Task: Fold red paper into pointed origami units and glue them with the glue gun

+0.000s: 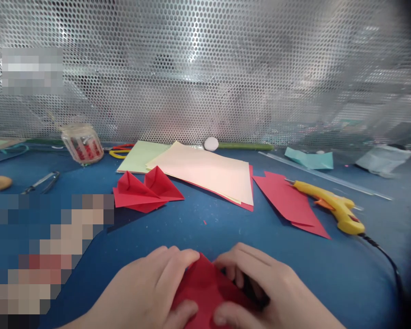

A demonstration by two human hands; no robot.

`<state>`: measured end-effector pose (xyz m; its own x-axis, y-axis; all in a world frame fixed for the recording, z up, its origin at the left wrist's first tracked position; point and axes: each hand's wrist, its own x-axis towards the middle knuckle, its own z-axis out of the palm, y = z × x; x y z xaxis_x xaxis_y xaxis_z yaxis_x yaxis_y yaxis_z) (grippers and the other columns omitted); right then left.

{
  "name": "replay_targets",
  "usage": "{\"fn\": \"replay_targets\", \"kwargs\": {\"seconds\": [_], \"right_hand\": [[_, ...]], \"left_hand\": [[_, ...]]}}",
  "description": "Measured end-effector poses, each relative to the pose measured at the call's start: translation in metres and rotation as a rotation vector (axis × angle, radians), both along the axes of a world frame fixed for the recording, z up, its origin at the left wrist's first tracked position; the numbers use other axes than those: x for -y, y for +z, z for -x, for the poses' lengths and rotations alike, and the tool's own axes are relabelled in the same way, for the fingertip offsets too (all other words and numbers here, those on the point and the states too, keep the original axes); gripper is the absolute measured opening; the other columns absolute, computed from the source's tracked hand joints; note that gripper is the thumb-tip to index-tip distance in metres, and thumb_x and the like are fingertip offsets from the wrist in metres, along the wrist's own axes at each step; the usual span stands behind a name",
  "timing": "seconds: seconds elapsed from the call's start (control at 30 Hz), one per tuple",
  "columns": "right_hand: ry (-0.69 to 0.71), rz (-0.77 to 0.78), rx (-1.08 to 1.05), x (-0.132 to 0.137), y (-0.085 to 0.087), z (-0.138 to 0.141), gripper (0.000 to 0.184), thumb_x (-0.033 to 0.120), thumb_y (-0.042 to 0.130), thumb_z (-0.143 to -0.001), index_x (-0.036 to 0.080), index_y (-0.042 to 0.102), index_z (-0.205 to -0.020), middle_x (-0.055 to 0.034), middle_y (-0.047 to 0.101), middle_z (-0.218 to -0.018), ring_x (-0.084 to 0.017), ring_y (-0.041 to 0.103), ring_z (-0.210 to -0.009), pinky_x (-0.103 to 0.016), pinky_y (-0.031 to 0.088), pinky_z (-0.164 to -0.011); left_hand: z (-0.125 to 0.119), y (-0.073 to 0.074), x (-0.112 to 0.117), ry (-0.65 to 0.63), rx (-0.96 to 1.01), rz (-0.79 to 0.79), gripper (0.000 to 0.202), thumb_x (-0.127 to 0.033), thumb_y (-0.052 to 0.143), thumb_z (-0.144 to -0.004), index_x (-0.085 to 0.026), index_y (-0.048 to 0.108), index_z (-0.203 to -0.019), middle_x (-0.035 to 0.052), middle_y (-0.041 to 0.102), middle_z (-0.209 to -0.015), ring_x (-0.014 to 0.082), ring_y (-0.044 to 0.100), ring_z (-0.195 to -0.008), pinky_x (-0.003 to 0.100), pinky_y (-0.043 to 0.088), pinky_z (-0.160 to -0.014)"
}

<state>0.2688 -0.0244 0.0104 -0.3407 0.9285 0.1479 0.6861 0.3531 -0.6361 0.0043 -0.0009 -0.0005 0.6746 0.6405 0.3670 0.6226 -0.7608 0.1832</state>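
A folded sheet of red paper (207, 285) lies at the bottom middle of the head view, its pointed corner facing away from me. Along its left edge my left hand (147, 285) curls its fingers, with the thumb resting on the paper. From the other side my right hand (274, 278) grips the right edge, fingers bent and thumb on top. Both hands are closed on this paper; part of it is hidden beneath them. Farther off, to the left, stands a folded red paper piece (147, 192) with two raised peaks.
Pale paper sheets (205, 167) lie at the back middle. On the right, a yellow glue gun (335, 205) rests beside red paper pieces (287, 201). A jar (82, 144) stands back left near scissors (43, 182). Perforated metal sheeting (205, 68) rises behind the blue table (123, 242). Pixelation hides the lower left.
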Motion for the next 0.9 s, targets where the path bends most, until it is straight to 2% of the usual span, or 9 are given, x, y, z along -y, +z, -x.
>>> {"fn": "replay_targets", "kwargs": {"seconds": [0.07, 0.1, 0.23, 0.4, 0.57, 0.67, 0.73, 0.8, 0.9], "right_hand": [[-0.014, 0.011, 0.030, 0.001, 0.000, 0.004, 0.039, 0.021, 0.103, -0.073, 0.028, 0.077, -0.101, 0.0035, 0.072, -0.086, -0.019, 0.069, -0.075, -0.026, 0.055, -0.067], [-0.024, 0.013, 0.043, 0.002, 0.000, 0.006, 0.037, 0.018, 0.101, -0.074, 0.028, 0.076, -0.099, 0.0033, 0.072, -0.087, -0.019, 0.070, -0.076, -0.026, 0.055, -0.068], [-0.021, -0.013, 0.067, 0.003, -0.002, 0.006, 0.017, 0.013, 0.078, -0.093, 0.027, 0.069, -0.095, 0.0037, 0.067, -0.082, -0.016, 0.065, -0.068, -0.024, 0.052, -0.063], [0.036, -0.052, 0.061, 0.003, -0.003, 0.002, 0.022, 0.008, 0.059, -0.102, 0.028, 0.067, -0.099, 0.0026, 0.067, -0.086, -0.016, 0.067, -0.073, -0.022, 0.053, -0.066], [0.020, -0.064, 0.052, 0.002, -0.003, 0.004, 0.021, 0.011, 0.059, -0.105, 0.028, 0.069, -0.098, 0.0020, 0.068, -0.084, -0.016, 0.067, -0.071, -0.023, 0.053, -0.065], [0.008, -0.064, 0.037, 0.000, -0.005, 0.003, 0.022, 0.009, 0.061, -0.102, 0.027, 0.072, -0.094, 0.0017, 0.067, -0.080, -0.015, 0.065, -0.067, -0.023, 0.050, -0.061], [0.020, -0.082, 0.009, -0.003, -0.008, 0.001, 0.023, 0.009, 0.062, -0.101, 0.026, 0.074, -0.092, 0.0015, 0.067, -0.079, -0.015, 0.062, -0.065, -0.022, 0.049, -0.058], [0.052, -0.146, -0.057, -0.006, -0.011, -0.002, 0.023, 0.008, 0.062, -0.100, 0.025, 0.074, -0.091, 0.0020, 0.068, -0.079, -0.013, 0.060, -0.062, -0.020, 0.048, -0.056], [0.164, -0.281, -0.140, -0.009, -0.010, -0.006, 0.024, 0.005, 0.061, -0.102, 0.024, 0.072, -0.092, 0.0001, 0.075, -0.087, -0.012, 0.071, -0.070, -0.016, 0.055, -0.063]], "left_hand": [[-0.001, 0.003, 0.001, -0.009, -0.021, 0.020, 0.049, -0.025, 0.068, -0.098, -0.031, 0.058, -0.146, 0.0006, 0.085, -0.126, 0.0232, 0.085, -0.107, 0.028, 0.066, -0.092], [-0.001, 0.004, 0.001, -0.011, -0.027, 0.024, 0.049, -0.024, 0.066, -0.099, -0.030, 0.057, -0.146, 0.0008, 0.085, -0.126, 0.0233, 0.084, -0.107, 0.029, 0.066, -0.092], [-0.001, 0.006, 0.002, -0.008, -0.044, 0.034, 0.047, -0.022, 0.054, -0.103, -0.031, 0.054, -0.149, -0.0004, 0.084, -0.127, 0.0226, 0.084, -0.106, 0.030, 0.067, -0.086], [-0.001, 0.008, 0.002, -0.002, -0.045, 0.030, 0.049, -0.023, 0.050, -0.105, -0.027, 0.051, -0.154, 0.0022, 0.082, -0.129, 0.0230, 0.083, -0.109, 0.031, 0.067, -0.087], [-0.004, 0.013, 0.000, 0.019, -0.030, 0.029, 0.035, -0.020, 0.047, -0.106, -0.025, 0.059, -0.139, 0.0007, 0.082, -0.111, 0.0182, 0.083, -0.094, 0.024, 0.064, -0.074], [-0.007, 0.014, -0.001, 0.003, -0.029, -0.009, 0.033, -0.013, 0.046, -0.102, -0.026, 0.063, -0.128, -0.0025, 0.082, -0.107, 0.0176, 0.083, -0.093, 0.025, 0.063, -0.075], [-0.007, 0.014, -0.001, -0.014, -0.028, -0.062, 0.029, -0.009, 0.047, -0.099, -0.027, 0.064, -0.115, -0.0038, 0.080, -0.100, 0.0182, 0.081, -0.087, 0.026, 0.063, -0.073], [-0.007, 0.012, 0.000, -0.017, -0.020, -0.140, 0.025, -0.007, 0.048, -0.098, -0.027, 0.061, -0.104, -0.0041, 0.076, -0.091, 0.0178, 0.078, -0.077, 0.026, 0.060, -0.066], [-0.008, 0.008, 0.002, -0.015, 0.013, -0.305, 0.031, -0.004, 0.041, -0.105, -0.027, 0.057, -0.094, -0.0050, 0.070, -0.078, 0.0169, 0.070, -0.063, 0.026, 0.053, -0.056]]}}
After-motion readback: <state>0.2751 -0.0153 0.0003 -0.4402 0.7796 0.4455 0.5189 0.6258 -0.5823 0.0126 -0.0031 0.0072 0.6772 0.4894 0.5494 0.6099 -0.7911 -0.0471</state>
